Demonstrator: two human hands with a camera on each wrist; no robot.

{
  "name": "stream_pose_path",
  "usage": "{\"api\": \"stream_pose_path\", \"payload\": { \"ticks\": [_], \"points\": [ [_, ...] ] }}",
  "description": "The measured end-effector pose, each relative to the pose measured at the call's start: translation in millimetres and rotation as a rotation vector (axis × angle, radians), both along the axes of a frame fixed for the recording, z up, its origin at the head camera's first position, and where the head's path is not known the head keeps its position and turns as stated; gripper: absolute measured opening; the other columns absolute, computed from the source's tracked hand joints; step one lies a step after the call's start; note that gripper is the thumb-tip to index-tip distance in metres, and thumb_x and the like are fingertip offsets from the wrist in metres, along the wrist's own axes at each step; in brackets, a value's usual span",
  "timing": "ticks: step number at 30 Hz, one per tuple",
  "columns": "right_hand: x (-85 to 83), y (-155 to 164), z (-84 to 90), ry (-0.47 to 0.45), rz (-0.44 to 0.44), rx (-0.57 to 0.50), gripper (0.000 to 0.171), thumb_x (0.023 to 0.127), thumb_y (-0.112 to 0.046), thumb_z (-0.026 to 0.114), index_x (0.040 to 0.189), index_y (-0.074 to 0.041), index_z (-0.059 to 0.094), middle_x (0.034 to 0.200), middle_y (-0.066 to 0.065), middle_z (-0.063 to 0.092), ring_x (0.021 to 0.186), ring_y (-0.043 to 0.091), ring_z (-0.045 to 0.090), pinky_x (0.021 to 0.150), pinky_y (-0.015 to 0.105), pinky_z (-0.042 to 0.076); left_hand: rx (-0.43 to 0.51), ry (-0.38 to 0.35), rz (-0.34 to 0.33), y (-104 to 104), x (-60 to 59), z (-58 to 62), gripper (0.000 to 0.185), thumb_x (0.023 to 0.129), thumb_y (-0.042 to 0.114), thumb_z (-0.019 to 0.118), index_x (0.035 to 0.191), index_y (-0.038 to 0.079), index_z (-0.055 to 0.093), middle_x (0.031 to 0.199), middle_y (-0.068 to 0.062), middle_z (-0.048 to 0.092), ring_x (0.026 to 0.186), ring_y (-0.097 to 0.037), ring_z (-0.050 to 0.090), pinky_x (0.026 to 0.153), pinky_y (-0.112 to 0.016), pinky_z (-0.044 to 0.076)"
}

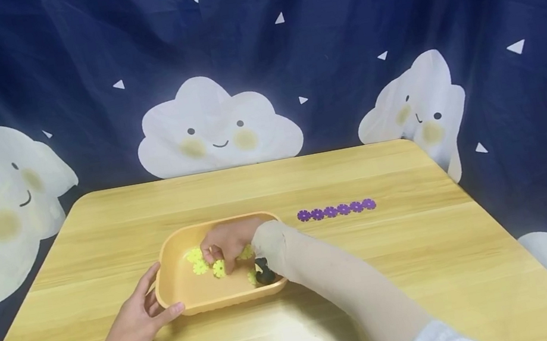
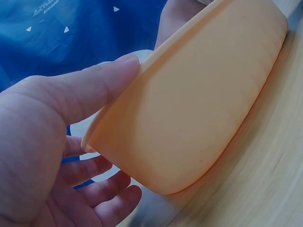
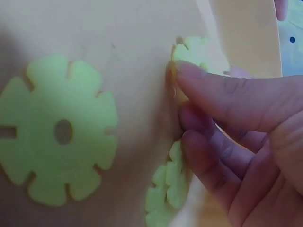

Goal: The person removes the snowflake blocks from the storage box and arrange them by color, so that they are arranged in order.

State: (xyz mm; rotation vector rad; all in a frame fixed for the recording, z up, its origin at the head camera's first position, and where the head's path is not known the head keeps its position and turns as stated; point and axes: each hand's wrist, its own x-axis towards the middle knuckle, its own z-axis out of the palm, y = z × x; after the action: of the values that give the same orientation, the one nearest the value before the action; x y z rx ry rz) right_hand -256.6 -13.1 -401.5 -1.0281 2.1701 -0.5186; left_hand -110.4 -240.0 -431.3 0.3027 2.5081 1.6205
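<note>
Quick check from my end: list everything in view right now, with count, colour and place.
tray: one, orange, centre of table, near edge.
yellow-green discs: several, exact count hidden by the hand, inside the tray.
purple discs: six, in a row on the table, right of the tray.
table: one, light wood.
backdrop: dark blue cloth, white clouds, behind the table.
left hand: holds the tray's left end.
right hand: in the tray, fingers pinching a yellow-green disc.
</note>
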Motion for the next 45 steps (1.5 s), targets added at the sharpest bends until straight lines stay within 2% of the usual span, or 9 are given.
{"api": "stream_pose_path", "payload": {
  "ticks": [6, 10, 18, 24, 30, 31, 36, 40, 45],
  "points": [
    [-8.7, 4, 0.7, 0.034, 0.035, -0.048, 0.028, 0.080, -0.003, 0.078, 0.100, -0.013, 0.062, 0.087, -0.002, 0.054, 0.077, 0.008, 0.048, 0.070, 0.018, 0.046, 0.010, -0.005, 0.000, 0, 0.4, 0.2, 0.102, 0.086, 0.022, 0.076, 0.155, 0.002, 0.003, 0.150, -0.035, 0.023, 0.130, -0.044, 0.040, 0.088, -0.014, 0.046],
    [-10.2, 8, 6.8, 0.070, 0.054, -0.050, 0.030, 0.081, -0.004, 0.076, 0.106, -0.012, 0.062, 0.093, -0.002, 0.055, 0.084, 0.009, 0.050, 0.074, 0.018, 0.046, 0.011, -0.009, 0.007, 0, 1.4, 1.1, 0.102, 0.085, 0.021, 0.077, 0.155, 0.002, 0.004, 0.151, -0.034, 0.023, 0.130, -0.043, 0.040, 0.087, -0.014, 0.047],
    [-8.8, 15, 24.6, 0.134, -0.010, -0.045, 0.032, 0.082, -0.004, 0.074, 0.110, -0.015, 0.063, 0.107, -0.001, 0.058, 0.099, 0.010, 0.054, 0.080, 0.019, 0.047, 0.000, -0.016, 0.010, 0, -0.8, 3.0, 0.103, 0.085, 0.022, 0.077, 0.155, 0.002, 0.004, 0.151, -0.034, 0.022, 0.130, -0.043, 0.040, 0.088, -0.014, 0.046],
    [-8.0, 23, 34.4, 0.118, -0.068, -0.082, 0.031, 0.086, -0.003, 0.071, 0.114, -0.011, 0.061, 0.105, 0.001, 0.058, 0.092, 0.010, 0.059, 0.080, 0.020, 0.048, -0.001, 0.002, 0.000, 0, -2.4, 2.5, 0.102, 0.085, 0.022, 0.077, 0.155, 0.003, 0.004, 0.152, -0.033, 0.021, 0.130, -0.043, 0.041, 0.089, -0.015, 0.047],
    [-7.8, 35, 41.7, 0.036, -0.099, -0.142, 0.027, 0.093, -0.001, 0.061, 0.120, -0.004, 0.059, 0.099, 0.006, 0.059, 0.078, 0.016, 0.070, 0.071, 0.020, 0.056, -0.035, 0.009, -0.012, -1, -0.1, 1.0, 0.102, 0.086, 0.023, 0.075, 0.155, 0.002, 0.003, 0.151, -0.035, 0.021, 0.129, -0.045, 0.041, 0.092, -0.031, 0.050],
    [-8.3, 37, 42.6, 0.046, -0.099, -0.154, 0.028, 0.094, -0.001, 0.060, 0.121, -0.004, 0.059, 0.098, 0.006, 0.059, 0.077, 0.016, 0.070, 0.070, 0.019, 0.056, -0.036, 0.010, -0.012, -1, -0.1, 0.8, 0.102, 0.087, 0.023, 0.075, 0.155, 0.002, 0.003, 0.151, -0.035, 0.022, 0.129, -0.045, 0.041, 0.092, -0.032, 0.050],
    [-10.7, 54, 48.7, 0.102, -0.098, -0.215, 0.033, 0.093, 0.001, 0.059, 0.126, -0.001, 0.060, 0.092, 0.008, 0.064, 0.076, 0.017, 0.071, 0.070, 0.021, 0.056, -0.041, 0.028, -0.004, -1, -2.5, 1.5, 0.101, 0.086, 0.024, 0.076, 0.155, 0.004, 0.005, 0.151, -0.033, 0.025, 0.127, -0.043, 0.046, 0.090, -0.023, 0.049],
    [-8.6, 68, 49.9, 0.108, -0.103, -0.252, 0.034, 0.092, 0.003, 0.057, 0.125, -0.001, 0.062, 0.091, 0.009, 0.066, 0.078, 0.020, 0.071, 0.071, 0.023, 0.056, -0.036, 0.012, 0.001, -2, -0.7, 1.1, 0.101, 0.085, 0.024, 0.077, 0.155, 0.003, 0.006, 0.150, -0.033, 0.026, 0.127, -0.042, 0.045, 0.087, -0.015, 0.047],
    [-5.3, 86, 53.4, 0.097, -0.169, -0.286, 0.037, 0.089, 0.005, 0.058, 0.125, 0.001, 0.062, 0.094, 0.010, 0.066, 0.080, 0.018, 0.071, 0.073, 0.024, 0.057, -0.035, 0.017, -0.006, -2, 0.5, -0.8, 0.101, 0.086, 0.024, 0.076, 0.155, 0.004, 0.005, 0.152, -0.031, 0.024, 0.128, -0.041, 0.044, 0.088, -0.019, 0.048]
  ]
}}
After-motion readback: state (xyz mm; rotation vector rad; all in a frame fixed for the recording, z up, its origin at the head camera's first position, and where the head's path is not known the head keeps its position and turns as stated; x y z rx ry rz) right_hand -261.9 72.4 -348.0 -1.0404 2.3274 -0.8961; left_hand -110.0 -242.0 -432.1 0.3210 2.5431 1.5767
